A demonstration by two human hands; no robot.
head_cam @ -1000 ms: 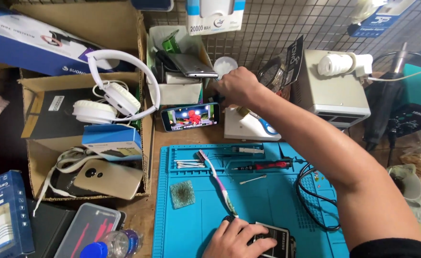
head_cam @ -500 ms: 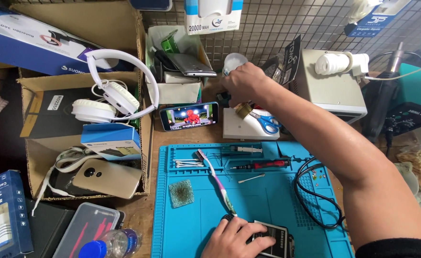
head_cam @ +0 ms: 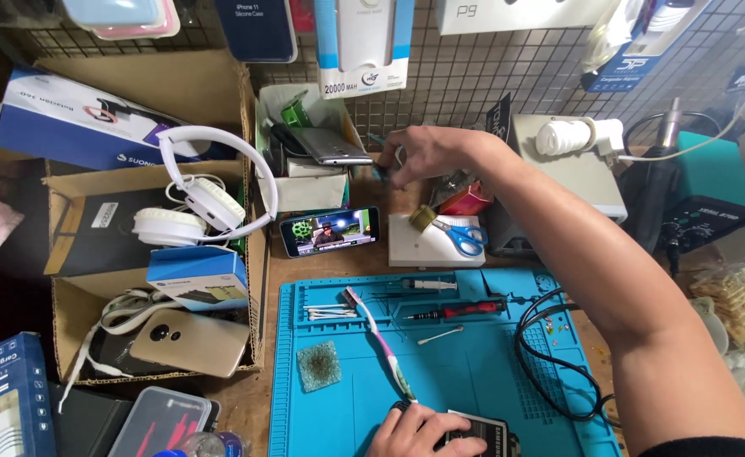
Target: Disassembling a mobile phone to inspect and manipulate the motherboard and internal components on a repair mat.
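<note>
We judged the work at an early stage: our left hand (head_cam: 419, 430) pressed the dark phone (head_cam: 474, 436) flat on the blue mat (head_cam: 474, 381) at lower centre, fingers closed over it. Our right hand (head_cam: 419, 152) reached to upper centre, fingers pinched; on what, we could not tell. A blue-and-white box (head_cam: 76, 118) lay upper left, a white-and-blue package (head_cam: 364, 42) hung top centre.
</note>
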